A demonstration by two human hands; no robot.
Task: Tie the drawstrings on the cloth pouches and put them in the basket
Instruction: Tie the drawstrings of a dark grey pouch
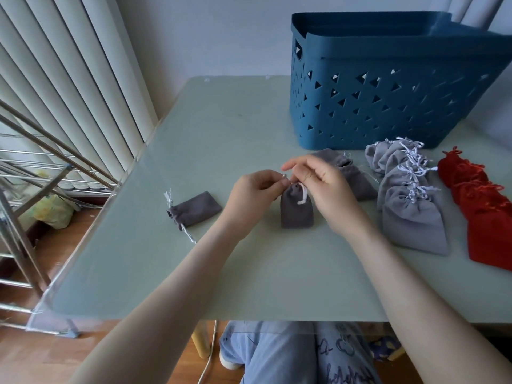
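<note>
A small dark grey pouch (296, 210) lies on the table (221, 134) between my hands, its gathered mouth pointing away from me. My left hand (257, 189) pinches one end of its white drawstring (302, 194). My right hand (318, 178) holds the other part of the cord just above the pouch mouth. Another dark grey pouch (195, 207) lies to the left with its cords loose. More dark grey pouches (357, 178) lie behind my right hand. The blue perforated basket (388, 92) stands at the back right.
A row of light grey pouches (410, 195) with white cords lies right of my hands, and red pouches (482, 206) lie at the far right. A metal drying rack (33, 189) and vertical blinds (69, 79) are off the table's left edge.
</note>
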